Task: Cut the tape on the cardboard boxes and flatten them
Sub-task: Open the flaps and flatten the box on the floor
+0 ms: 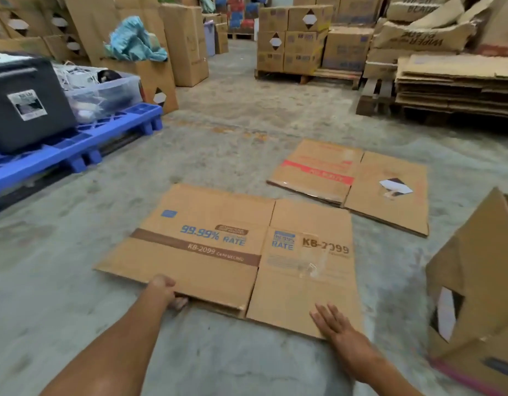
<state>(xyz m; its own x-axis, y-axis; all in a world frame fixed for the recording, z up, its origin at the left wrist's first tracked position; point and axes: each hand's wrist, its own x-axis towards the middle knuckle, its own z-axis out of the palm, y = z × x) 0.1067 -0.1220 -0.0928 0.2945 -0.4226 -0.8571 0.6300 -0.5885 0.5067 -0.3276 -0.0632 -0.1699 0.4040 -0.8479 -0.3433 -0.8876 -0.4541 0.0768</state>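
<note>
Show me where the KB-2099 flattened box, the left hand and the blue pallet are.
KB-2099 flattened box (195, 247): head view, brown stripe.
left hand (163, 290): head view, back of hand.
blue pallet (84, 141): head view, top deck.

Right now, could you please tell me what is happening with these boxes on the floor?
A person is handling a flattened KB-2099 box on the concrete floor. Their left hand grips its near edge, fingers curled underneath, while the right hand lies flat on the near right corner. A second flattened box lies farther off, and another box to the right is not yet flattened.
</note>
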